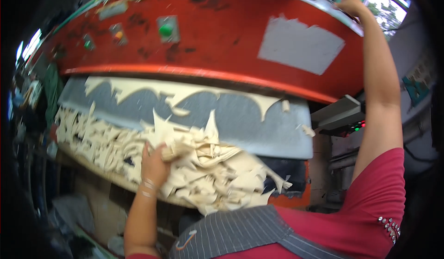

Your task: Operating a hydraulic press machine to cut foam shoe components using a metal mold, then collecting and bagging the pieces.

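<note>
My left hand is low at the left of centre, closed on a bunch of cream sheet scraps, slightly smeared by motion. Around it lies a heap of cut cream offcuts, folded and tangled, with pointed ends sticking up. My right arm reaches far up to the right. There my right hand is closed at the top edge of a red machine; a dark thing shows at its fingers, too small to name. Behind the heap, a cream sheet remnant with curved cut-outs lies on the grey work surface.
Green button and orange button sit on the machine's front, near a grey patch. More narrow offcuts cover the surface's near left. A pale ledge juts out at the right, above small lit indicators.
</note>
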`<state>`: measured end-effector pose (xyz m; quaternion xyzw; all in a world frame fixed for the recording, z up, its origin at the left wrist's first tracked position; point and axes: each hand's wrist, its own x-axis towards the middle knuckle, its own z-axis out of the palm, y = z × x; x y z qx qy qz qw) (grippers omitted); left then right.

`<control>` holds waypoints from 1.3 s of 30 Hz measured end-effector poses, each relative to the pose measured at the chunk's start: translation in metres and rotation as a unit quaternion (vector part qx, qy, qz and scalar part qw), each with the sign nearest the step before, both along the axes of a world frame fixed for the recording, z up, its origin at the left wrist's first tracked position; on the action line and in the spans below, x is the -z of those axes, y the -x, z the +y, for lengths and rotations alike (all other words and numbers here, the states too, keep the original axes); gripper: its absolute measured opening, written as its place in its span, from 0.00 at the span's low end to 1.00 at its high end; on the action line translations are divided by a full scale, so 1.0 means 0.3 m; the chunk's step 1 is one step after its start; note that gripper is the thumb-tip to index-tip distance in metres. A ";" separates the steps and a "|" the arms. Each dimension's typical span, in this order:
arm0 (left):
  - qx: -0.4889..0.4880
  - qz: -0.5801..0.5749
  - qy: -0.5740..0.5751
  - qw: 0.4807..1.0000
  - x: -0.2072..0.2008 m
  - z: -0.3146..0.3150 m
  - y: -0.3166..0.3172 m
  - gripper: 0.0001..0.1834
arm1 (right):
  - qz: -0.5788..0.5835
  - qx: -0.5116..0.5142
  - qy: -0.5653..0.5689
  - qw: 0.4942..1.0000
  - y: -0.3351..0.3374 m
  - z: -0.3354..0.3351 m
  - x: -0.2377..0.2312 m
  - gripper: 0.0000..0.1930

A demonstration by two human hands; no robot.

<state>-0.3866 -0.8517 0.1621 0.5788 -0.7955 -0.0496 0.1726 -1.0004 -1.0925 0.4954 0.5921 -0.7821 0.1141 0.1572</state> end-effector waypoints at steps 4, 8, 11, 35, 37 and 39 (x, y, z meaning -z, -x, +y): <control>-0.092 -0.047 -0.048 0.994 -0.021 0.015 -0.230 0.14 | 0.010 -0.087 0.189 0.978 -0.173 0.093 0.173 0.34; -0.109 0.122 0.006 0.987 -0.085 0.078 -0.414 0.22 | -0.095 -0.250 0.292 0.918 -0.437 0.380 0.462 0.26; -0.139 0.160 0.032 0.977 -0.131 0.191 -0.617 0.26 | -0.325 -0.254 0.087 0.907 -0.732 0.687 0.830 0.33; -0.349 0.321 0.060 0.879 -0.176 0.347 -2.554 0.11 | -0.671 -0.039 -0.248 0.698 -2.199 0.998 1.173 0.63; -0.328 0.356 0.108 0.869 -0.173 0.211 -2.745 0.10 | -0.730 -0.124 -0.199 0.643 -2.263 0.984 1.178 0.60; -0.341 0.285 0.132 0.886 -0.179 0.045 -2.942 0.10 | -0.662 -0.239 -0.188 0.685 -2.188 0.957 1.235 0.59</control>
